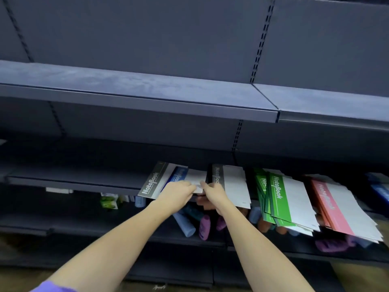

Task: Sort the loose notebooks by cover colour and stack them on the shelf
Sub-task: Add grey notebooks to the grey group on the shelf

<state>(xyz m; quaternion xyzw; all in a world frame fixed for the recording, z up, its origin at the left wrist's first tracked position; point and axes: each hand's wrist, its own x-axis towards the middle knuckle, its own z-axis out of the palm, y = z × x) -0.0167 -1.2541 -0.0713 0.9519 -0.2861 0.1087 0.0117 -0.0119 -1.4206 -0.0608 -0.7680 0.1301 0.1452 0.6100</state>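
Dark blue-grey metal makes up the whole rack: an upper shelf [147, 89] runs across bare, with slotted uprights [260, 45] showing in the back panel behind it. Below it sits the shelf [80, 183] that carries the notebooks, and most of them hang out over its front edge. Toward the right end, a fan of green notebooks [280, 199] slopes down past the edge, and just beside it on the right lies a pink pile [332, 209], likewise tipped forward; something blue [379, 190] shows at the far right, too blurred to name. Left of the green ones, a black notebook [229, 184] lies with its white half toward the front. At the left end of the row, a grey notebook [156, 182] juts out over the edge, and a blue notebook [180, 175] lies partly over it. Under that shelf, on a lower one, pale blue and purple bottles [189, 225] lie on their sides, with small green boxes [108, 202] further left; the arms reach over these. The left hand [179, 191] comes in at the shelf's front edge with its fingers curled, pinching the near white edge of the blue notebook. The right hand [213, 191] sits just beside it, thumb on top, gripping the same white edge where it meets the black notebook; I cannot tell whether it also holds the black one. The two hands almost touch. A purple sleeve [52, 287] shows at the bottom left corner.
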